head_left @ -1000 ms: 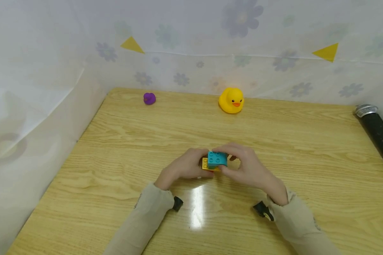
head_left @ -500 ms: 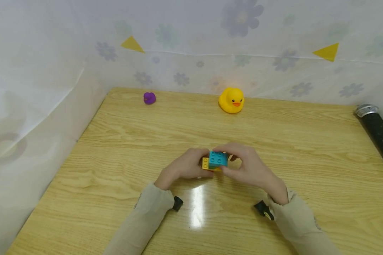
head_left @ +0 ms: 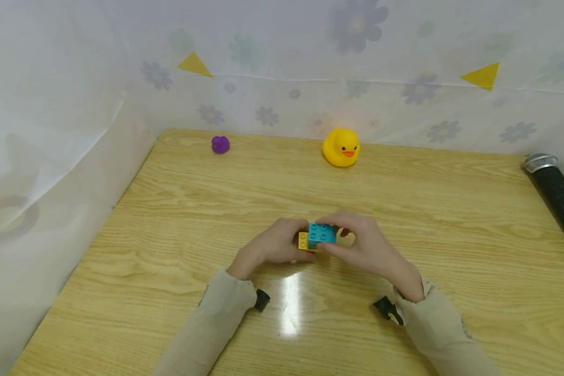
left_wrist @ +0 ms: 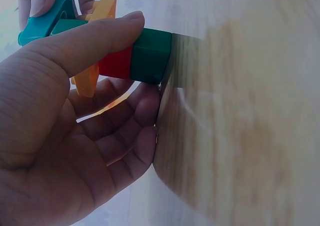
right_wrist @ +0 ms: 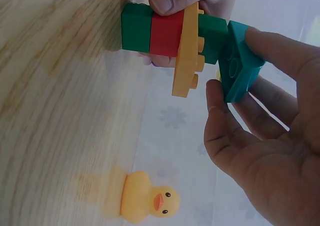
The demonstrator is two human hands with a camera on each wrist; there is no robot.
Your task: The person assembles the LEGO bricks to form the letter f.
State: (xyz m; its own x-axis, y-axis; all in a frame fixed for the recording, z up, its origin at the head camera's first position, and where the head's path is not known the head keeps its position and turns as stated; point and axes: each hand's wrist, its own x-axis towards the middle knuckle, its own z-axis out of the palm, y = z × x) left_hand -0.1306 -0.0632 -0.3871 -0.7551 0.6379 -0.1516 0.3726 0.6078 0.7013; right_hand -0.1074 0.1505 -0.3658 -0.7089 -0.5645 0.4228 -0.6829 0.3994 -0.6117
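Note:
A stack of toy building bricks stands upright on the table between the two hands. From the bottom it has a green brick (right_wrist: 136,28), a red brick (right_wrist: 166,34), a long yellow brick (right_wrist: 186,60) that sticks out sideways, and a second green brick (right_wrist: 212,38). My left hand (head_left: 278,243) holds the stack low down, its thumb across the red brick. With thumb and fingers, my right hand (head_left: 368,248) pinches a teal brick (head_left: 321,235) at the top. In the right wrist view this brick sits tilted against the upper green one; whether it is pressed on I cannot tell.
A yellow rubber duck (head_left: 340,149) stands behind the hands, near the back edge of the wooden table (head_left: 192,209). Farther left is a small purple duck (head_left: 220,145). A black microphone (head_left: 556,198) lies at the right edge. White flowered cloth (head_left: 282,62) hangs behind.
The teal brick has shifted slightly to the right over the yellow one. My right thumb has slid a little left along its near side. My left hand stays practically still.

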